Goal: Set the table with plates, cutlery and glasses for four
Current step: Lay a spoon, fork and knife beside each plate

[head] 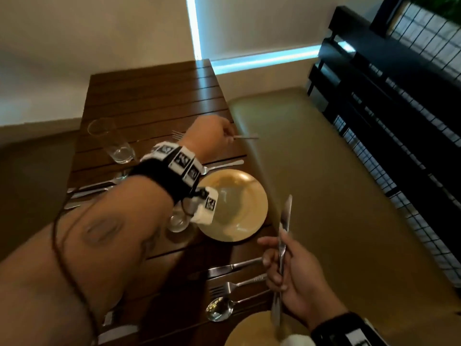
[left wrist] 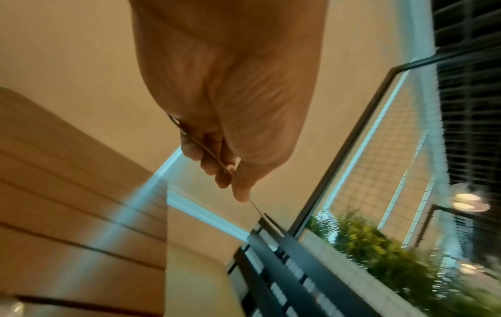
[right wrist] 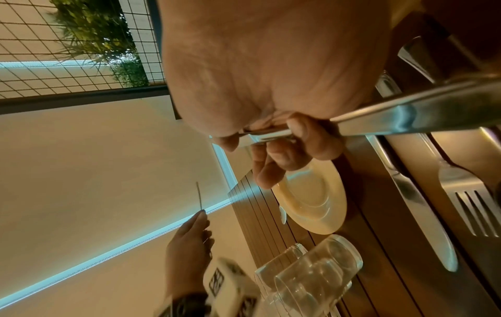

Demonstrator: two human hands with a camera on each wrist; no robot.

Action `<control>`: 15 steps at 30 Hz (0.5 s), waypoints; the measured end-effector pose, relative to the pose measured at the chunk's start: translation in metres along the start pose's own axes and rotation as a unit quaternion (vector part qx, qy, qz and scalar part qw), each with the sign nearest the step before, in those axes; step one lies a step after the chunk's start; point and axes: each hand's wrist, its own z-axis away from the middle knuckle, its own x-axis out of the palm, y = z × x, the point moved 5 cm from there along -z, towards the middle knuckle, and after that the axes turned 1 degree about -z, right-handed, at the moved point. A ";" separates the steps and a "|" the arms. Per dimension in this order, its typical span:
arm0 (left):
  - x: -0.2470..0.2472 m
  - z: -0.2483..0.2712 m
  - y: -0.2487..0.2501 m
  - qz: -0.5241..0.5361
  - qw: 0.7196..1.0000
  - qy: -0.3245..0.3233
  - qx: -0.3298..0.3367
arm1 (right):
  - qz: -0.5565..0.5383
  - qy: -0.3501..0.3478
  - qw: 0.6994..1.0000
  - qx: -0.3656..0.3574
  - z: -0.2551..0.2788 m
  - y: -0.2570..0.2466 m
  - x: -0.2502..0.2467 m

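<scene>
Cutlery is in both hands, and that is where the trouble could start. The left hand [head: 212,133] reaches out at about 12 o'clock past the gold plate [head: 239,208], thumb and fingertips pinching a thin utensil [head: 245,137] by one end; which piece it is I cannot tell, as only its edge shows. Its free end sticks out over the counter [head: 154,96] edge, above the green bench [head: 324,171] at 2 o'clock. With so light a pinch, the piece could swivel or slip and drop off the counter.

The right hand [head: 294,278] at 5 o'clock is wrapped round a knife [head: 284,236], blade pointing up and away. The left forearm crosses low over a glass [head: 178,221] touching the plate's 8 o'clock rim; drawing that arm back carelessly could tip it. Another glass [head: 114,141] stands at 10 o'clock, well apart.
</scene>
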 end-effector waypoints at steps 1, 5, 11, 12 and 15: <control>0.013 -0.018 -0.006 -0.018 1.000 -0.009 -0.018 | -0.004 0.000 1.000 0.007 -0.003 0.001 -0.002; 0.067 -0.067 -0.029 -0.120 0.990 -0.058 -0.055 | -0.009 0.002 1.000 0.026 -0.014 0.001 -0.012; 0.130 -0.100 -0.074 -0.206 0.964 -0.144 -0.087 | -0.024 -0.001 0.998 0.066 -0.027 0.002 -0.027; 0.137 -0.103 -0.078 -0.214 0.961 -0.152 -0.089 | -0.036 -0.013 0.996 0.079 -0.030 0.003 -0.027; 0.152 -0.107 -0.087 -0.215 0.958 -0.165 -0.095 | -0.079 -0.041 0.990 0.114 -0.037 0.007 -0.027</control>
